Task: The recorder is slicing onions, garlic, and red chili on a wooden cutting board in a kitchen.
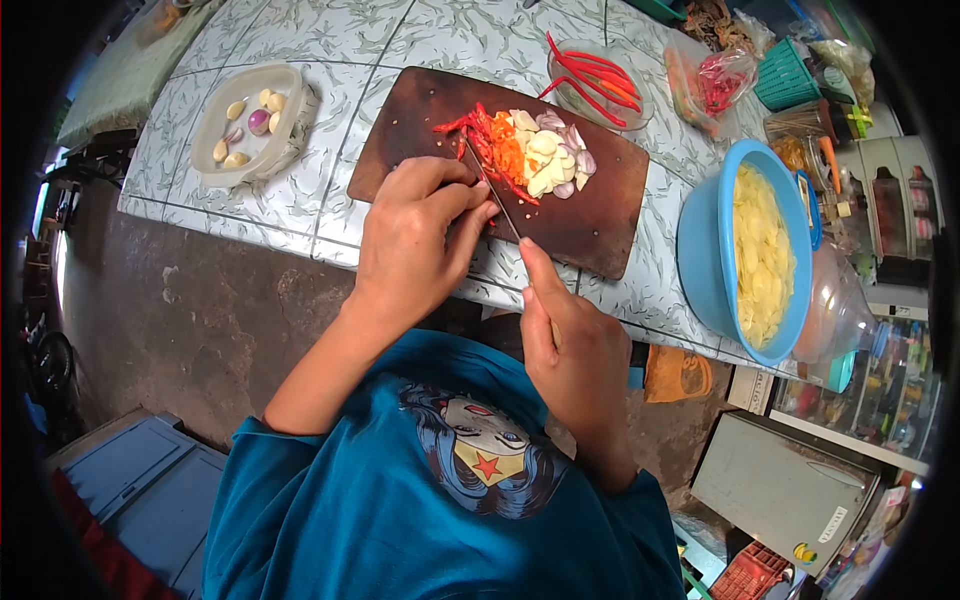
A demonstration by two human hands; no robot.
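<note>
My right hand [574, 337] grips the handle of a kitchen knife. Its narrow blade [495, 187] slants over a dark wooden cutting board [600, 232]. My left hand [420, 232] is over the board's near edge, fingertips bunched beside the blade. A small red bit shows next to the thumb, but what lies between the fingers is hidden. Beyond the blade, cut red chilies [480, 135] and orange chili pieces [510, 157] lie against sliced garlic [551, 161]. Sliced shallots [581, 154] are at the pile's right side.
Left of the board stands a plastic container [206, 169] with garlic cloves and a shallot. Whole red chilies [600, 75] rest on a clear dish behind it. At right are a blue basin [705, 255] of pale slices, a clear plastic bottle [836, 307] and a green basket [787, 79].
</note>
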